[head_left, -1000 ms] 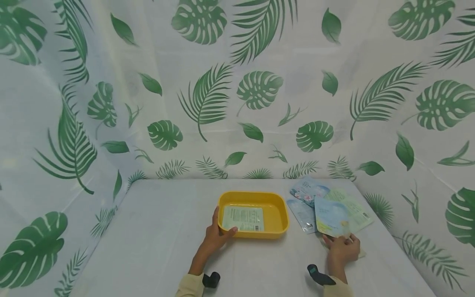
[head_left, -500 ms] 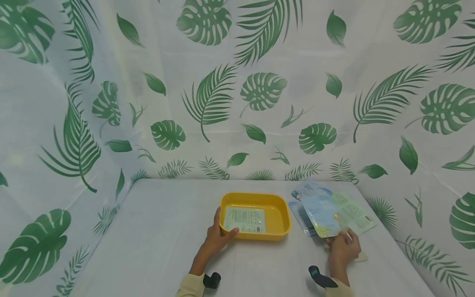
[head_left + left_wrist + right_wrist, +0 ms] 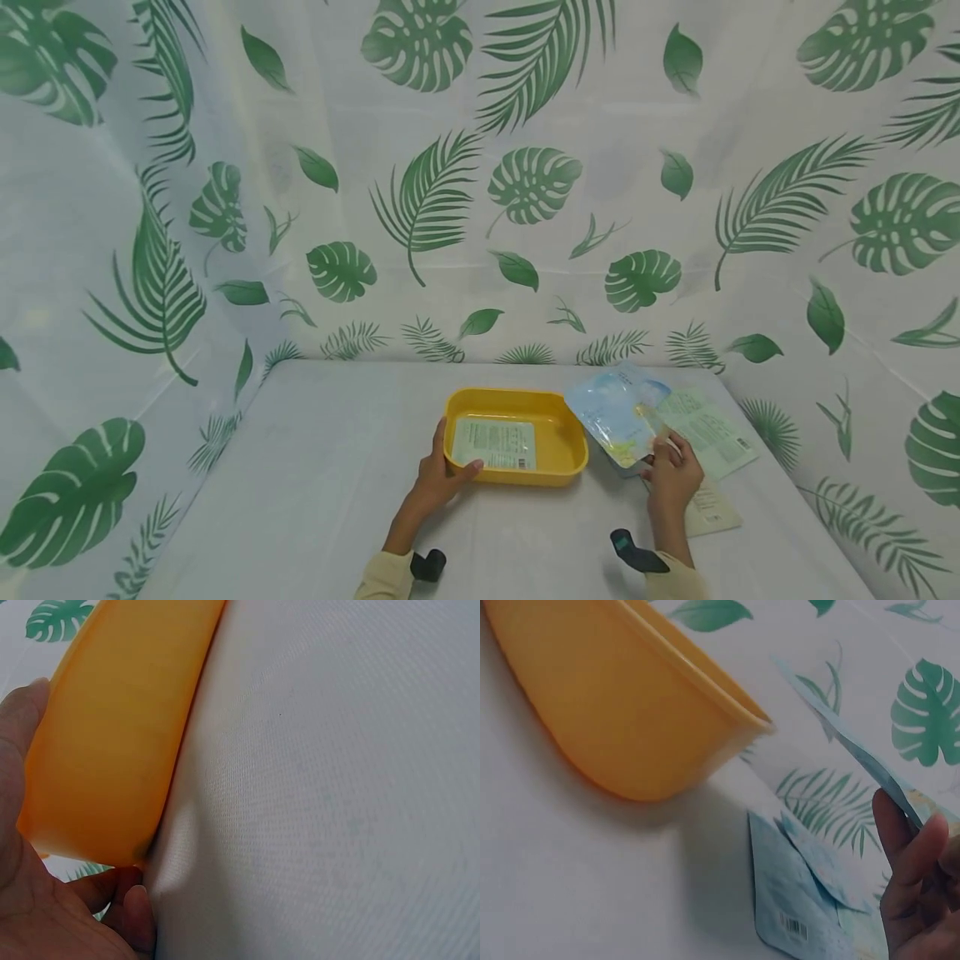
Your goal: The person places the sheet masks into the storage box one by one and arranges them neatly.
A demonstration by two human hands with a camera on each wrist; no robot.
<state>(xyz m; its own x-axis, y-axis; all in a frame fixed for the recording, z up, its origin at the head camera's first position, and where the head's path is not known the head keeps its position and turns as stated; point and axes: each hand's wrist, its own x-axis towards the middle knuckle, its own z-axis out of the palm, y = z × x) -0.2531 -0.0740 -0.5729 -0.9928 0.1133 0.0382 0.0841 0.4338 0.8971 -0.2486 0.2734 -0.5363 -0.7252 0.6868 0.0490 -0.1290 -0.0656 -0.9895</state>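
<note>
A yellow plastic tray [image 3: 555, 477] stands mid-table, and a pale green sheet mask packet [image 3: 495, 443] lies flat inside its left part. My left hand [image 3: 438, 482] grips the tray's front left corner, thumb over the rim; the left wrist view shows those fingers against its yellow wall [image 3: 120, 735]. My right hand [image 3: 675, 477] pinches a light blue sheet mask packet [image 3: 611, 412] by its lower right corner. That packet is raised and tilted, its far left corner overlapping the tray's right rim in the head view. In the right wrist view the held packet [image 3: 855, 750] shows edge-on.
Right of the tray lie other packets: a green one [image 3: 712, 433], a cream one [image 3: 712, 510] near my right wrist, and blue ones [image 3: 791, 900] partly hidden under the raised packet. A leaf-printed curtain [image 3: 525, 267] closes off the table's back and sides.
My right hand has lifted the light blue packet off the pile and carried it left toward the tray, uncovering more of the cream packet. My left hand keeps its grip on the tray.
</note>
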